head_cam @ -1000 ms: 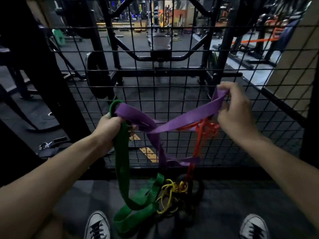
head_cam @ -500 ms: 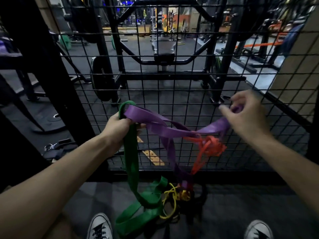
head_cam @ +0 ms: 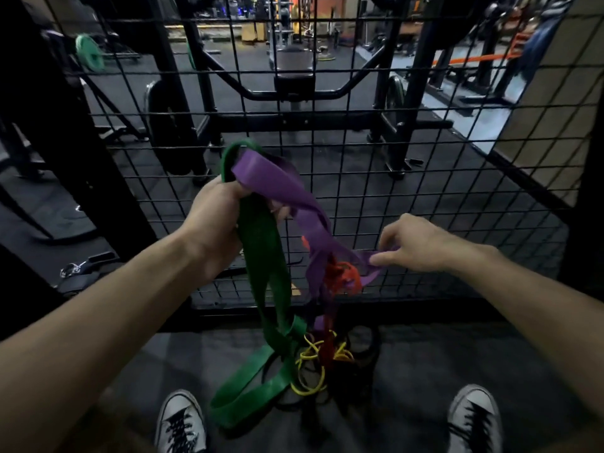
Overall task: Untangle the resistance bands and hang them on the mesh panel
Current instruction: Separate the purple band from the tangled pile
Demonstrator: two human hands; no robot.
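Between the 2 hands, in front of the mesh panel (head_cam: 376,178), hangs the knot of resistance bands. The left hand (head_cam: 215,220) is clenched around the tops of the green band (head_cam: 261,256) and the purple band (head_cam: 277,184), holding both loops up near mid-frame. From there the purple band twists down to the right, where the right hand (head_cam: 415,243) pinches its far loop with thumb and forefinger, the other fingers loosely curled.

Half a second ago that right hand held the purple loop higher and farther out, stretched level; now it has dropped low and come inward, so the purple band sags slack beside the bunched orange band (head_cam: 346,276). I judge this a regrip to work the purple loop free of the orange one, not progress toward hanging; no band is on the panel yet.

Below, the yellow band (head_cam: 313,361) and the green band's lower end pile on the floor between 2 sneakers (head_cam: 181,423). Dark light hides how the orange, purple and yellow strands cross, and a possible black band there is too dim to confirm.
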